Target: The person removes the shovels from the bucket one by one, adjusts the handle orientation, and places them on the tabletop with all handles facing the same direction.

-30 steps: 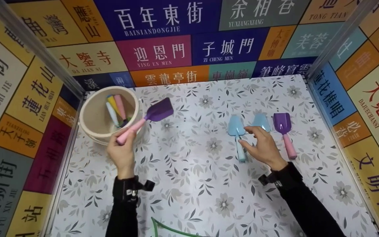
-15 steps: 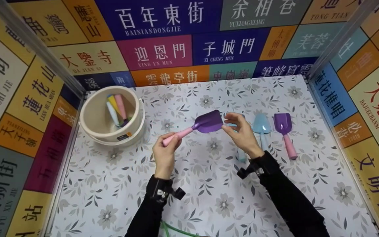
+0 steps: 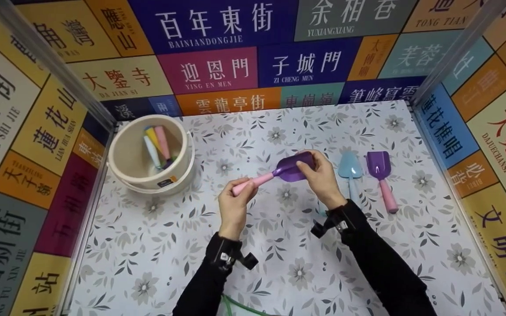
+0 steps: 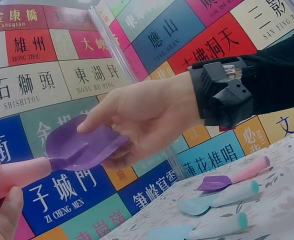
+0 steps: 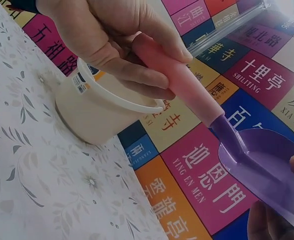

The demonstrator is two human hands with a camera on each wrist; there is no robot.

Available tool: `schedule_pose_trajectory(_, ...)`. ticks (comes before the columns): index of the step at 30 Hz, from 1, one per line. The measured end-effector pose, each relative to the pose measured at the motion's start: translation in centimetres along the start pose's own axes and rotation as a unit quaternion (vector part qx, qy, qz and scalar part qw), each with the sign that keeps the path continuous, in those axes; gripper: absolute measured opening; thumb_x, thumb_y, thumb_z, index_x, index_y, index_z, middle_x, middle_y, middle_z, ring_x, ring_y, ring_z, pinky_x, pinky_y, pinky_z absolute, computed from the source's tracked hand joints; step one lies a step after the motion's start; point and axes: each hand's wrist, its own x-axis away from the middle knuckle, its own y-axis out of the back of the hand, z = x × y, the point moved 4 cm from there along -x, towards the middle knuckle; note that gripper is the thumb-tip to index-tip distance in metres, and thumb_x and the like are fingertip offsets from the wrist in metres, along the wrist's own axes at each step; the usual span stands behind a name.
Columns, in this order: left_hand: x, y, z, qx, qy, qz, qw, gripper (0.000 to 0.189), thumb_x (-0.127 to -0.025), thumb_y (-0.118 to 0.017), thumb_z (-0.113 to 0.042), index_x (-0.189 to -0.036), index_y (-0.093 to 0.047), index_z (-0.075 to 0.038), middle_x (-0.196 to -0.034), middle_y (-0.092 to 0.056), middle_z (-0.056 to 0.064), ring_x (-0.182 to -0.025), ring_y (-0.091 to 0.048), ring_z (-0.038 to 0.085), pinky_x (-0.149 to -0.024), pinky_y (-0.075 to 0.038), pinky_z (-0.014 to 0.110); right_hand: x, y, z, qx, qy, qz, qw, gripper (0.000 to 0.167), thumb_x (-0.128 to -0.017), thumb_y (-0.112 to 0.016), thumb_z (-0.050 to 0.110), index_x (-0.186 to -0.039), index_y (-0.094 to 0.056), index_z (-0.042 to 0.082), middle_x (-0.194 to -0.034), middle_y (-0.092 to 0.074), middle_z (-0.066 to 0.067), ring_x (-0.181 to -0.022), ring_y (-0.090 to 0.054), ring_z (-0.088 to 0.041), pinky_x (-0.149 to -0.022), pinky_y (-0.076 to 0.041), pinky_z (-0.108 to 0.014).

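Observation:
A toy shovel (image 3: pixel 261 179) with a purple blade and pink handle is held in the air between both hands. My left hand (image 3: pixel 233 208) grips its handle. With thumb above and fingers beneath, my right hand (image 3: pixel 324 182) pinches the blade's far end, as the left wrist view also shows. On the table to the right lie a light blue shovel (image 3: pixel 350 166) and another purple shovel (image 3: pixel 379 166) with a pink handle. A second light blue shovel (image 4: pixel 218 226) is mostly hidden behind my right hand in the head view but shows in the left wrist view.
A cream bucket (image 3: pixel 182 169) stands at the back left, its white handle lowered. Several coloured handles (image 3: pixel 160 139) lean inside it. A thin green curved thing (image 3: pixel 245 307) shows at the front edge. Printed panels (image 3: pixel 218 70) enclose the back and sides of the flower-patterned table.
My left hand has carried the shovel rightward from beside the bucket. My right hand has moved left from above the light blue shovels and has taken hold of the blade.

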Motion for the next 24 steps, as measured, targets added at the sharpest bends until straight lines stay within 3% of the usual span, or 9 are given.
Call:
schedule_pose_trajectory(9, 0.3, -0.5, 0.1, -0.007, 0.005, 0.012, 0.9999, 0.013, -0.09, -0.069, 0.016, -0.102, -0.069, 0.012, -0.1, -0.07, 0.014, -0.092, -0.072, 0.02, -0.083, -0.065, 0.03, 0.0, 0.3, 0.6, -0.009, -0.005, -0.013, 0.9999, 0.013, -0.1, -0.056, -0.009, -0.112, -0.059, -0.01, -0.092, -0.072, 0.002, -0.079, -0.075, -0.007, -0.074, -0.064, -0.023)
schedule_pose_trajectory(12, 0.3, -0.6, -0.3, -0.044, 0.004, 0.04, 0.9982, 0.016, -0.09, -0.07, 0.014, -0.106, -0.069, 0.012, -0.102, -0.07, 0.013, -0.093, -0.071, 0.016, -0.083, -0.064, 0.026, 0.0, 0.6, 1.0, 0.007, -0.002, -0.004, 1.0, 0.013, -0.1, -0.056, -0.009, -0.113, -0.059, -0.009, -0.094, -0.071, 0.003, -0.081, -0.074, -0.006, -0.074, -0.063, -0.022)
schedule_pose_trajectory(15, 0.1, -0.6, -1.0, -0.105, -0.008, 0.09, 0.9903, 0.027, -0.091, -0.072, 0.009, -0.116, -0.065, 0.015, -0.109, -0.073, 0.017, -0.098, -0.071, 0.015, -0.087, -0.06, 0.022, 0.0, 1.1, 1.7, 0.032, 0.005, 0.001, 0.9995, 0.014, -0.1, -0.056, -0.008, -0.114, -0.06, -0.009, -0.095, -0.07, 0.003, -0.084, -0.072, -0.004, -0.075, -0.062, -0.021)
schedule_pose_trajectory(18, -0.2, -0.4, -1.7, -0.166, -0.024, 0.148, 0.9747, 0.04, -0.093, -0.072, 0.005, -0.128, -0.059, 0.017, -0.121, -0.071, 0.025, -0.11, -0.071, 0.022, -0.095, -0.057, 0.023, -0.2, 1.8, 2.5, 0.068, 0.014, 0.01, 0.9975, 0.014, -0.1, -0.058, -0.007, -0.114, -0.062, -0.008, -0.095, -0.07, 0.001, -0.083, -0.071, -0.004, -0.075, -0.059, -0.019)
schedule_pose_trajectory(20, -0.4, -0.3, -2.1, -0.21, -0.028, 0.187, 0.9593, 0.044, -0.094, -0.072, 0.002, -0.133, -0.057, 0.016, -0.127, -0.067, 0.03, -0.116, -0.069, 0.031, -0.101, -0.057, 0.027, -0.3, 2.3, 3.0, 0.088, 0.016, 0.022, 0.9957, 0.014, -0.1, -0.058, -0.007, -0.113, -0.062, -0.009, -0.095, -0.07, 0.001, -0.083, -0.07, -0.004, -0.075, -0.058, -0.018)
schedule_pose_trajectory(22, -0.6, -0.2, -2.4, -0.261, -0.026, 0.23, 0.9373, 0.046, -0.095, -0.072, 0.0, -0.136, -0.058, 0.013, -0.13, -0.066, 0.031, -0.12, -0.067, 0.039, -0.104, -0.057, 0.034, -0.5, 2.7, 3.6, 0.108, 0.022, 0.035, 0.9933, 0.014, -0.099, -0.058, -0.008, -0.112, -0.063, -0.01, -0.094, -0.069, 0.001, -0.083, -0.07, -0.003, -0.075, -0.058, -0.018)
schedule_pose_trajectory(24, -0.7, -0.2, -2.5, -0.315, -0.021, 0.273, 0.9088, 0.049, -0.095, -0.074, -0.003, -0.139, -0.058, 0.011, -0.131, -0.067, 0.03, -0.121, -0.067, 0.042, -0.106, -0.057, 0.039, -0.6, 2.9, 4.1, 0.128, 0.032, 0.048, 0.9901, 0.014, -0.098, -0.059, -0.009, -0.111, -0.063, -0.011, -0.094, -0.069, -0.001, -0.083, -0.069, -0.002, -0.075, -0.058, -0.017)
